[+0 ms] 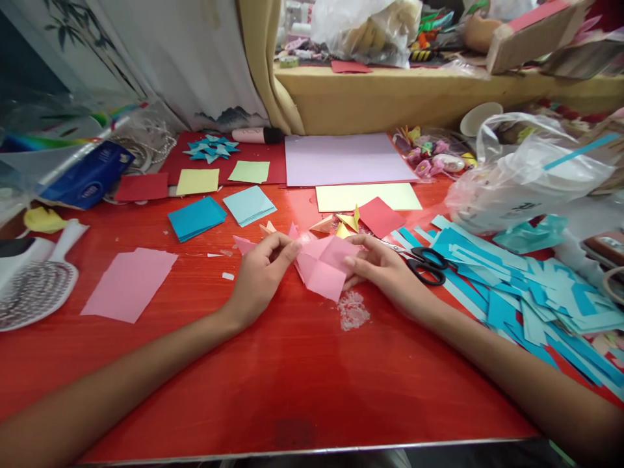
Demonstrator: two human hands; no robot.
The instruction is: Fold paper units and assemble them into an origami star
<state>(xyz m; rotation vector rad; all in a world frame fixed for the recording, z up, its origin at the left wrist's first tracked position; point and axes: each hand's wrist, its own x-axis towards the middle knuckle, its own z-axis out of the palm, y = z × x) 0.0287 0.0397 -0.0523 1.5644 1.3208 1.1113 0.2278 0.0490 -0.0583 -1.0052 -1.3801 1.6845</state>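
Observation:
Between my two hands is a pink sheet of origami paper with creases crossing at its middle, raised over the red table. The fingers of my left hand pinch its left edge. My right hand grips the right side, thumb on top and some fingers hidden beneath. Just behind lie small folded paper pieces in pink, peach and yellow. A stack of pink paper squares rests to the left of my left hand. Black-handled scissors lie beside my right wrist.
Blue paper strips are heaped at the right. Blue squares, light blue squares and a blue folded star lie at the back left. A hairbrush sits far left. A plastic bag stands back right. Clear scraps lie near my right hand.

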